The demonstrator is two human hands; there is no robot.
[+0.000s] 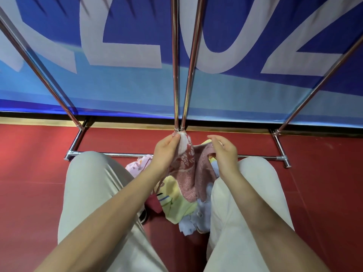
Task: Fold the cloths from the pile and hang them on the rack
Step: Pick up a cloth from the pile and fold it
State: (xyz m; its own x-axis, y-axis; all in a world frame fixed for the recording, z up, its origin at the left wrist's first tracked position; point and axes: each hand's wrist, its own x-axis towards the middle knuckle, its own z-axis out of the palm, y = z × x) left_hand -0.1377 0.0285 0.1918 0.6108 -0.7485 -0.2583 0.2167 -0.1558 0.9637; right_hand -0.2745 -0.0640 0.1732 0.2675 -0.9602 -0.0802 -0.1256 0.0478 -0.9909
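Observation:
A dusty-pink patterned cloth [186, 173] with a white end hangs between my knees. My left hand [166, 152] pinches its upper white corner just below the rack's two middle poles. My right hand [224, 154] grips another part of the same cloth at its right edge, index finger held out. Under the cloth lies the pile [180, 207] on the floor: a yellow cloth, a light blue one, a pale pink one and a red one. The chrome rack [175, 75] stands right in front, its poles rising past the camera and its base bar [121, 154] running behind my hands.
My knees in beige trousers [94, 183] flank the pile on both sides. The floor [35, 173] is red. A blue banner [117, 55] with large white letters hangs behind the rack. The rack's feet [283, 160] stick out at left and right.

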